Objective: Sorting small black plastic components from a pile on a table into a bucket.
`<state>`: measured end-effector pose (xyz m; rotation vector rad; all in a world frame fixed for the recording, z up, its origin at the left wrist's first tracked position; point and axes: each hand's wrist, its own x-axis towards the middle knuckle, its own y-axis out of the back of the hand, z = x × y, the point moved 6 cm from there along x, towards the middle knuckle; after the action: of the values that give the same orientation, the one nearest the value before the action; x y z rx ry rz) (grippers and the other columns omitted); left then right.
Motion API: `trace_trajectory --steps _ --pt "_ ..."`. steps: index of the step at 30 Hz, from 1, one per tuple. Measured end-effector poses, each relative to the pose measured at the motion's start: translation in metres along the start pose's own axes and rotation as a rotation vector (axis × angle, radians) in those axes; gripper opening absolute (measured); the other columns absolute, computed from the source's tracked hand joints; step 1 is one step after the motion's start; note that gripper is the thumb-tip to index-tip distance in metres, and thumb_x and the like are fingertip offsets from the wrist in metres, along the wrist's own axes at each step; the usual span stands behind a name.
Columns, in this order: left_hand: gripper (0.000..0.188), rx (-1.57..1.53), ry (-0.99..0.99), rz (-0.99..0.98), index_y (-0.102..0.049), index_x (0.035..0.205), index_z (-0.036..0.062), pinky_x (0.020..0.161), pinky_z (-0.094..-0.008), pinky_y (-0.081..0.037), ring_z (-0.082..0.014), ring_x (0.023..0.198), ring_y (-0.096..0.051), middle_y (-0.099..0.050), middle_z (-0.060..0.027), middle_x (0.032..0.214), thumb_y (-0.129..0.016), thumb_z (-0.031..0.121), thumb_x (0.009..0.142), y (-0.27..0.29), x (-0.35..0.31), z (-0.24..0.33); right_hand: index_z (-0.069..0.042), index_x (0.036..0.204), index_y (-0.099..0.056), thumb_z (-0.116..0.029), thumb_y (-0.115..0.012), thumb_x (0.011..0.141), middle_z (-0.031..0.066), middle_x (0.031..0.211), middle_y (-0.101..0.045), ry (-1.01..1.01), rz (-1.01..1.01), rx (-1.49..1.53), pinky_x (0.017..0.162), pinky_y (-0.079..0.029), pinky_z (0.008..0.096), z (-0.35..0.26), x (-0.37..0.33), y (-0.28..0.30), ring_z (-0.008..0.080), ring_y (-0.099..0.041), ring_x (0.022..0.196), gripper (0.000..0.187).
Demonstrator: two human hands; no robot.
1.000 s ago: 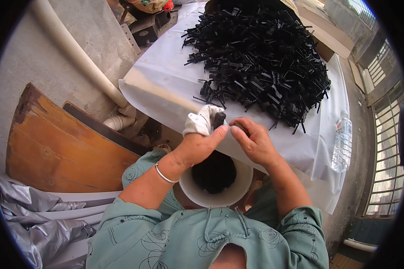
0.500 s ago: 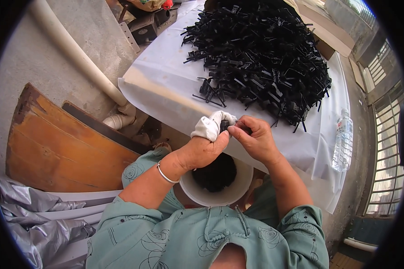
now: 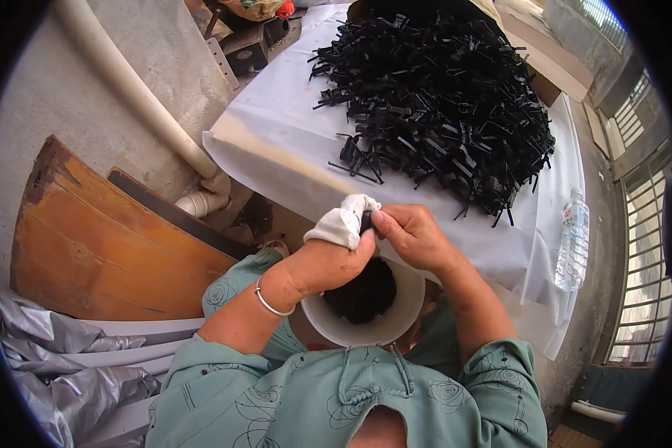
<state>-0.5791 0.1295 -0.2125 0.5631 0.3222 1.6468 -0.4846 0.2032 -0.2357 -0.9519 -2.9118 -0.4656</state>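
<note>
A narrow place of bare concrete, with daylight and barred windows.
On the left, a pale plastic pipe point(image 3: 131, 86) goes down along the grey concrete wall point(image 3: 164, 48) and finishes in an elbow; below it is a worn orange-brown wooden panel point(image 3: 112, 239). A whitish plastic sheet point(image 3: 269, 145) covers the surface. At right, the grey floor point(image 3: 601, 243) passes beside a large barred window point(image 3: 646, 254), and the light is strongest at the upper right.

No legible wording: label point(image 3: 567, 217) on clear plastic bottle point(image 3: 572, 257) too small
</note>
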Motion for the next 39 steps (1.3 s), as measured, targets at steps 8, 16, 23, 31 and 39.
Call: trace_trajectory --steps 8,16,23,31,39 --pt "0.021 0.187 -0.202 -0.018 -0.060 0.100 0.0038 0.078 -0.0386 -0.045 -0.0349 0.087 -0.056 -0.060 -0.0170 0.094 -0.054 0.015 0.083 0.004 0.005 -0.001 -0.003 0.079 -0.060 -0.021 -0.063 0.078 0.0127 0.067 -0.059 0.191 0.563 -0.758 0.054 -0.046 0.0357 0.003 0.029 0.025 0.0271 -0.058 0.057 0.018" --pt "0.028 0.259 -0.323 0.401 -0.052 0.108 -0.0020 0.071 -0.0306 -0.048 -0.0206 0.076 -0.059 -0.060 -0.0137 0.093 -0.059 0.010 0.084 0.018 0.016 -0.001 -0.005 0.077 -0.055 -0.011 -0.062 0.077 0.0096 0.065 -0.054 0.329 0.318 -0.901 0.049 -0.044 0.0352 -0.022 -0.015 0.006 0.0273 -0.055 0.054 0.009" --pt "0.022 -0.428 0.133 0.012 -0.052 0.108 -0.0015 0.061 -0.0253 -0.049 -0.0124 0.071 -0.058 -0.059 -0.0068 0.090 -0.051 0.008 0.088 -0.011 0.023 -0.011 -0.005 0.074 -0.053 -0.011 -0.064 0.076 0.0063 0.061 -0.050 0.369 0.357 -0.573 0.046 -0.040 0.0324 -0.033 -0.026 0.019 0.0206 -0.049 0.051 0.013" --pt "0.026 -0.643 0.113 -0.031 -0.050 0.111 -0.0022 0.051 -0.0210 -0.047 -0.0062 0.061 -0.054 -0.057 -0.0053 0.087 -0.051 0.002 0.085 -0.019 0.018 -0.001 0.000 0.071 -0.054 -0.018 -0.058 0.088 -0.0021 0.060 -0.046 -0.017 0.303 0.148 0.049 -0.034 0.0240 -0.001 -0.016 0.027 0.0048 -0.039 0.059 0.025" --pt "0.027 -0.081 -0.284 0.281 -0.053 0.105 -0.0039 0.060 -0.0328 -0.048 -0.0249 0.067 -0.060 -0.060 -0.0143 0.081 -0.055 0.004 0.079 -0.009 0.015 0.008 0.002 0.080 -0.056 -0.019 -0.049 0.092 0.0036 0.067 -0.057 0.033 0.245 -0.047 0.058 -0.042 0.0270 0.009 -0.015 0.011 0.0086 -0.048 0.063 0.025"
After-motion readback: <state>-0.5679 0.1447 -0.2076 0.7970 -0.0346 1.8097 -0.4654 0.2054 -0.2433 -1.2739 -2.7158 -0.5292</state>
